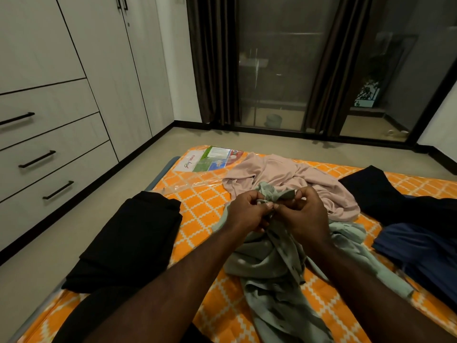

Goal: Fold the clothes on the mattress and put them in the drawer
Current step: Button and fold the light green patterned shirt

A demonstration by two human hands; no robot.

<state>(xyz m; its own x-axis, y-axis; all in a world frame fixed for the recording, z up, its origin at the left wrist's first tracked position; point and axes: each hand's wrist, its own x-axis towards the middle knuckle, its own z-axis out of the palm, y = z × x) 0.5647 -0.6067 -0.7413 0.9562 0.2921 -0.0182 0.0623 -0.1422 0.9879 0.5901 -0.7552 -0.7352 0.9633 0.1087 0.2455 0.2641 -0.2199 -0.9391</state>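
Head view: left hand (243, 211) and right hand (304, 214) both pinch a bunched edge of the green shirt (272, 268), crumpled at six o'clock on the mattress (197, 206). From where I stand, best find the shoulder seams, shake it flat, then fold. The drawers (49, 157) are shut at nine o'clock.

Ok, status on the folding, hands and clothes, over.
Left hand and right hand pinch the green garment, crumpled. Pink garment unfolded behind. Drawers shut.

Single head-worn wide-angle view — forward and down, close over the mattress (197, 214) — toward the far curtains (212, 58).
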